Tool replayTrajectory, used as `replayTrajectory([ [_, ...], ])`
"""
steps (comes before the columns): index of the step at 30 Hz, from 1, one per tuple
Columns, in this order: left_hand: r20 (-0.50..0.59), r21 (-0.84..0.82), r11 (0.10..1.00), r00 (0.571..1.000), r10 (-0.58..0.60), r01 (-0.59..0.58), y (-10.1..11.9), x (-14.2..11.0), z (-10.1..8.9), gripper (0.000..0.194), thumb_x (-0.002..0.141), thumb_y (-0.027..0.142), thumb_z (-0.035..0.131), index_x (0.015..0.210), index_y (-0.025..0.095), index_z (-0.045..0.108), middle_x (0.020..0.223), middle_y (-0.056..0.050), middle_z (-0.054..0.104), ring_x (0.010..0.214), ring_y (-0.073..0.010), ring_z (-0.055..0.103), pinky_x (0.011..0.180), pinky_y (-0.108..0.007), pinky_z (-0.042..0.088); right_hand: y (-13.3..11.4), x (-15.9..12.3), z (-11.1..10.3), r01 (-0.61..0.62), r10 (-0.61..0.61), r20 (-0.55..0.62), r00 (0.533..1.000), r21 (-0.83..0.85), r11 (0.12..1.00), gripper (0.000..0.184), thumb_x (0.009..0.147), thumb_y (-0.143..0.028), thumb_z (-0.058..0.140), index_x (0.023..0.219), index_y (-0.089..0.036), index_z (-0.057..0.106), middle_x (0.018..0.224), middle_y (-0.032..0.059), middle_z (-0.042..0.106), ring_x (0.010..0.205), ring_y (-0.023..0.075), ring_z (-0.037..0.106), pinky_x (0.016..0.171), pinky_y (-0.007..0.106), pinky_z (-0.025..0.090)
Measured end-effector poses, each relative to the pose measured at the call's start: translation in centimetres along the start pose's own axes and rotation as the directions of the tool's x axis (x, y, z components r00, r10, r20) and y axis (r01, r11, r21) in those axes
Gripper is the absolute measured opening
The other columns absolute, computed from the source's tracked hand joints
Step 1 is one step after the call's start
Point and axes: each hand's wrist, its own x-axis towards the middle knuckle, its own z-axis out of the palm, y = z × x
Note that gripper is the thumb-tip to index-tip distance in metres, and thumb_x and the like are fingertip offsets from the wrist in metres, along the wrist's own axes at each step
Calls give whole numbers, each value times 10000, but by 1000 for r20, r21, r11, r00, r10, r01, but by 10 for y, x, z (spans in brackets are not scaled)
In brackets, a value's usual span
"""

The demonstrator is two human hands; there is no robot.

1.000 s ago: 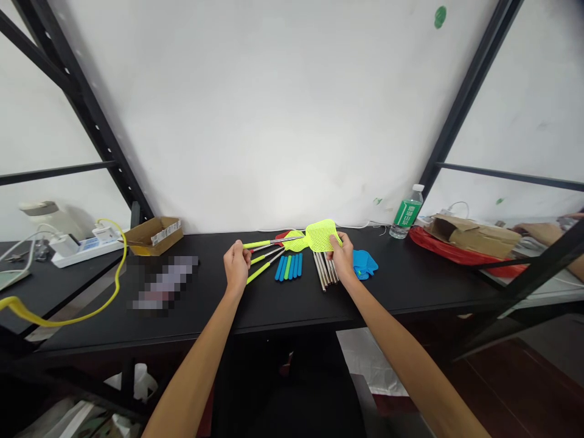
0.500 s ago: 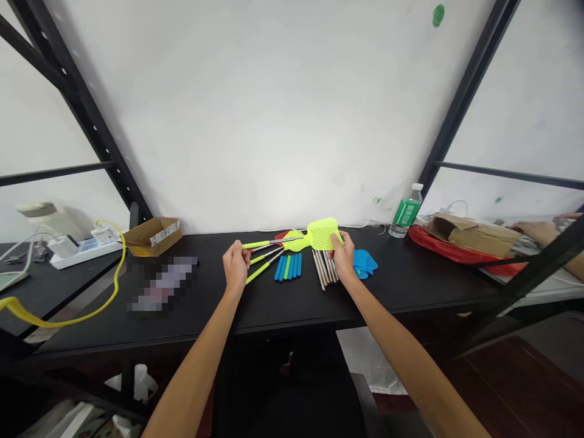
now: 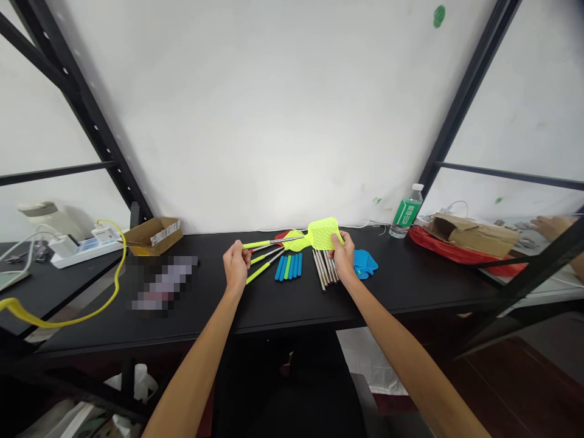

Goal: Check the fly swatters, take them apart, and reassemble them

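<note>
A yellow-green fly swatter (image 3: 323, 233) is held level above the black table, with its mesh head to the right. My left hand (image 3: 236, 264) is closed round the end of its handle. My right hand (image 3: 343, 253) pinches the lower right edge of the head. Below it lie more swatters with yellow-green handles (image 3: 258, 272), and a red swatter head (image 3: 280, 236) shows behind. Several blue handle grips (image 3: 295, 266) and a green one (image 3: 287, 267) lie in a row in the middle. Metal rods (image 3: 322, 269) lie beside my right hand, partly hidden by it. Blue swatter heads (image 3: 365, 263) are piled to its right.
An open cardboard box (image 3: 154, 236) and a blurred-out item (image 3: 166, 283) are on the left, near a yellow cable (image 3: 117, 267) and a white power strip (image 3: 89, 250). A water bottle (image 3: 406, 211) stands at the back right. Another person's hand (image 3: 552, 229) shows at far right.
My hands and the held swatter have hardly moved. At far right, the other person's hand has shifted to the left.
</note>
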Motion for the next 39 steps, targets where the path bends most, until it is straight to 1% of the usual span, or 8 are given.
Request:
replayTrajectory([
  [4, 4, -12, 1000, 1000, 0, 0, 1, 0, 1, 410, 893, 464, 542, 607, 205, 406, 527, 46, 384, 427, -77, 370, 385, -202, 285, 0, 0, 0, 10, -9, 5, 1000, -4, 1000, 357, 835, -513, 630, 997, -215, 515, 688, -47, 565, 406, 76, 442, 367, 209, 355],
  [8, 1, 0, 1000, 1000, -6, 6, 2, 0, 1, 410, 887, 482, 533, 609, 207, 409, 519, 46, 390, 415, -76, 366, 378, -202, 277, -1, -1, 0, 10, -10, 7, 1000, -33, 999, 366, 832, -514, 631, 1012, -217, 516, 700, -44, 570, 416, 79, 454, 379, 212, 377],
  [15, 24, 4, 1000, 1000, 5, -5, 4, -1, 0, 420, 903, 475, 522, 601, 203, 415, 508, 45, 392, 411, -75, 361, 387, -203, 292, -4, -3, 1, -3, 4, 20, 1000, -32, 999, 353, 840, -510, 618, 1012, -216, 526, 659, -52, 542, 421, 85, 446, 380, 208, 375],
  [20, 18, -24, 1000, 1000, -18, 18, 2, 0, -1, 424, 905, 479, 526, 604, 202, 412, 501, 45, 394, 408, -75, 364, 377, -201, 274, -5, -5, 0, 20, -19, 81, 997, -21, 1000, 318, 858, -524, 592, 914, -213, 558, 626, -49, 507, 436, 90, 440, 384, 207, 369],
  [23, 5, -32, 999, 1000, -21, 22, 0, 2, -1, 429, 904, 490, 522, 606, 204, 406, 497, 47, 393, 400, -74, 371, 375, -202, 276, -7, -6, 0, 33, -31, 98, 995, -14, 999, 319, 871, -537, 576, 870, -219, 557, 607, -50, 492, 438, 93, 432, 388, 209, 366],
  [27, -15, -23, 999, 999, -36, 36, -2, 3, -2, 433, 905, 503, 504, 606, 209, 399, 477, 46, 398, 389, -78, 367, 378, -206, 275, -6, -5, 1, 46, -45, 99, 994, -8, 999, 325, 877, -536, 569, 797, -224, 529, 612, -46, 483, 438, 94, 421, 383, 214, 359],
  [32, -39, -28, 999, 999, -22, 21, -4, 5, -3, 444, 903, 512, 503, 601, 222, 356, 475, 48, 379, 397, -87, 370, 380, -213, 279, -2, -2, -1, 47, -45, 93, 995, -16, 999, 376, 874, -558, 556, 715, -222, 499, 611, -37, 450, 458, 103, 409, 383, 225, 353],
  [39, -55, -2, 1000, 998, -27, 27, -4, 5, -4, 476, 911, 523, 476, 572, 228, 320, 437, 37, 382, 382, -91, 355, 384, -226, 269, 2, 0, -2, 13, -10, 69, 998, -36, 999, 428, 841, -604, 560, 699, -201, 552, 634, -6, 474, 520, 125, 418, 383, 237, 364],
])
